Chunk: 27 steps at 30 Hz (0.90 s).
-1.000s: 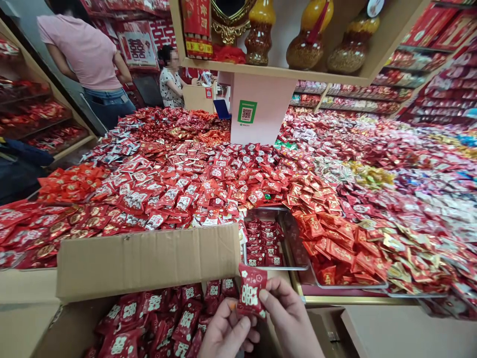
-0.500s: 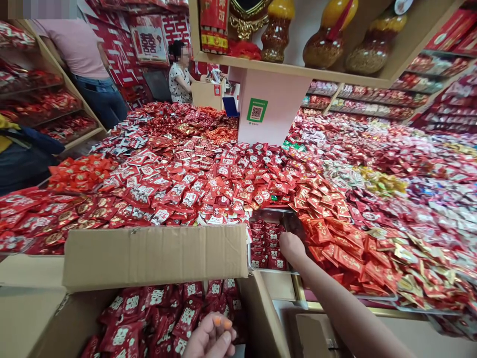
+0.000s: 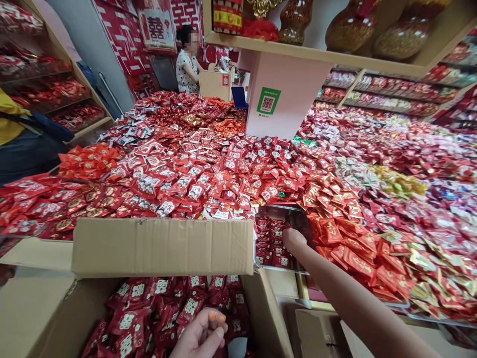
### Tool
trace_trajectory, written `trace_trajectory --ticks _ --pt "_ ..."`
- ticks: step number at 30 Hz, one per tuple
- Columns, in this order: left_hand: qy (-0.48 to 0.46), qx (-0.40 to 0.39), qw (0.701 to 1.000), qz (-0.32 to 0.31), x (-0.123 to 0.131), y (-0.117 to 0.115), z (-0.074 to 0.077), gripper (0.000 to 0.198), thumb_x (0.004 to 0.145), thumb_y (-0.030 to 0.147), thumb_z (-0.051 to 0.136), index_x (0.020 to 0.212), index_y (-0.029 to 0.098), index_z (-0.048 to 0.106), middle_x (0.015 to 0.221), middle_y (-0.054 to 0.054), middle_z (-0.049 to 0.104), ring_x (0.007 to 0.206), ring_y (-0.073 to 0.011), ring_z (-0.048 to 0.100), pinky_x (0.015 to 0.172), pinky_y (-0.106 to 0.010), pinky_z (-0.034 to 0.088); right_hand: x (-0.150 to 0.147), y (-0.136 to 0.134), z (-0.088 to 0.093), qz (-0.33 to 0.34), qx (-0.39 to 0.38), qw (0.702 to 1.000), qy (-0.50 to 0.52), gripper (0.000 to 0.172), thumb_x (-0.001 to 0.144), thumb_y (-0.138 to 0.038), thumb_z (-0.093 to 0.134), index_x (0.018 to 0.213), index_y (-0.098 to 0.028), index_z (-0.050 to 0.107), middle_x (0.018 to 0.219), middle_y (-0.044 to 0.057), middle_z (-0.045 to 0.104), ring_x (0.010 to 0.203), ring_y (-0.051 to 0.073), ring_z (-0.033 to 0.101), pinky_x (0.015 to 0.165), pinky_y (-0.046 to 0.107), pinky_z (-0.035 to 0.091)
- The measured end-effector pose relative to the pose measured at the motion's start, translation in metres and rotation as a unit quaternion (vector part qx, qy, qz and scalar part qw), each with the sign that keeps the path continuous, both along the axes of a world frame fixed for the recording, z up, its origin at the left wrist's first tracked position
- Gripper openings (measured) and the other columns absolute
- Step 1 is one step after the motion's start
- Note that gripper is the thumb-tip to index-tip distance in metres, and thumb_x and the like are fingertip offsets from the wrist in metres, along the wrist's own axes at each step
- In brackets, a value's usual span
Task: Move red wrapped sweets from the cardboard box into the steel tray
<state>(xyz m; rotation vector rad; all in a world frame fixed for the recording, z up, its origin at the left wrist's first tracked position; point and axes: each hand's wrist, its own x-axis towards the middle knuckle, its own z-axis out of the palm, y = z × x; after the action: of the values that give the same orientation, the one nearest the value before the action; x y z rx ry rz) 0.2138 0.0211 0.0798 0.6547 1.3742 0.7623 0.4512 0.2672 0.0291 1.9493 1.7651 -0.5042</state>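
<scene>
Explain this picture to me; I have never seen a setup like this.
There is no machine here, just a person working with two bare hands. The view comes from a single camera worn on the head, looking forward and down.

Closest is an open cardboard box full of dark red packets. The left hand is loosely curled above them, with nothing visible in it. The right hand reaches into a metal tray where similar packets stand in rows; its fingers are hidden, so I cannot tell whether it holds one.

Beyond lie heaps of small wrapped packets, mostly red, around a pale post.
</scene>
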Motion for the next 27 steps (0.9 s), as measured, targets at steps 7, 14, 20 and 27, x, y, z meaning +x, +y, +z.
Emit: trace_trajectory --ticks 7,14,20,27 --pt "0.293 0.090 0.910 -0.281 -0.032 0.014 -0.009 0.029 0.076 0.022 0.047 0.101 0.025 0.061 0.101 -0.006 0.066 0.095 -0.0232 0.059 0.085 -0.035 0.041 -0.002 -0.006 0.019 0.029 0.005 0.999 0.018 0.025 0.087 -0.031 0.051 0.102 -0.012 0.058 0.104 0.007 0.061 0.092 0.018 0.059 0.080 0.038 0.049" --pt "0.335 0.060 0.830 -0.442 -0.008 0.015 -0.038 0.059 0.045 0.001 0.066 0.103 0.012 0.066 0.127 -0.026 0.052 0.120 -0.0494 0.037 0.095 -0.060 0.030 -0.008 -0.028 0.050 0.072 0.036 0.996 0.030 0.024 0.088 -0.025 0.044 0.090 -0.011 0.064 0.095 0.013 0.066 0.089 0.021 0.062 0.073 0.034 0.047" --pt "0.347 0.109 0.791 -0.491 -0.004 0.010 -0.047 0.048 0.047 -0.009 0.063 0.089 0.013 0.072 0.123 -0.026 0.054 0.119 -0.0499 0.037 0.091 -0.064 0.030 -0.020 -0.084 0.095 0.183 0.073 0.972 0.130 0.022 0.082 -0.033 0.047 0.084 -0.017 0.062 0.078 0.011 0.069 0.078 0.027 0.065 0.058 0.029 0.038" --pt "0.249 0.196 0.796 -0.515 -0.026 -0.001 -0.049 0.022 0.061 0.016 0.071 0.080 0.025 0.068 0.089 -0.001 0.070 0.094 -0.0244 0.058 0.091 -0.036 0.039 -0.042 -0.151 0.103 0.217 0.166 0.934 0.232 0.027 0.089 -0.025 0.033 0.090 -0.019 0.059 0.081 0.008 0.066 0.070 0.021 0.063 0.058 0.027 0.038"
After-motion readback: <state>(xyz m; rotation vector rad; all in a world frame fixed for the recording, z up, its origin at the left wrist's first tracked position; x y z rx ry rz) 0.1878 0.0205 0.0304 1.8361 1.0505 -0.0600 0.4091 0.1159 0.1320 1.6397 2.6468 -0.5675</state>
